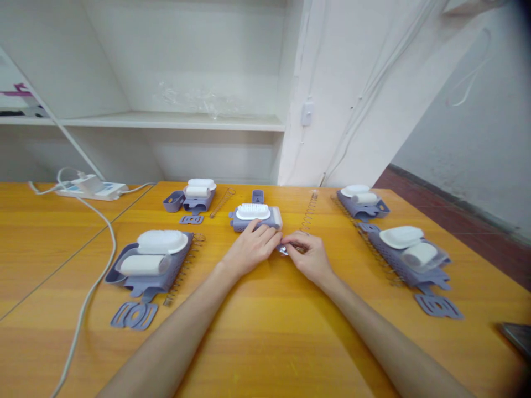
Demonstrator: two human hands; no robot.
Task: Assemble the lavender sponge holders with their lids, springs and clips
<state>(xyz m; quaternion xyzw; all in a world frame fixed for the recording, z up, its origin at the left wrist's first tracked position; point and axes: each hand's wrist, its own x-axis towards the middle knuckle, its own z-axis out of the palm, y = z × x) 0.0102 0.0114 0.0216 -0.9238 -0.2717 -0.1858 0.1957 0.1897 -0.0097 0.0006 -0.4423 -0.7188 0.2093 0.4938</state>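
At the middle of the table is a purple-grey perforated plastic basket [243, 225] with a white bristled brush [253, 211] on top and a whitish translucent piece [276, 216] at its right end. My left hand [255, 246] lies over the basket's front side, fingers bent against it and partly hiding it. Just right of it, my right hand [307, 255] is closed in a pinch on a small shiny piece [282, 250]. The fingertips of both hands nearly meet there, and the piece's kind is too small to tell. A wire coil [309, 213] stretches behind my right hand.
Similar baskets with white brushes and rolls stand at left front [180, 271], left back [199, 204], right back [352, 207] and right front [390, 251]. Flat cut-out plates [135, 315] and coils lie beside them. A power strip [93, 189] trails a white cable [108, 243] at left.
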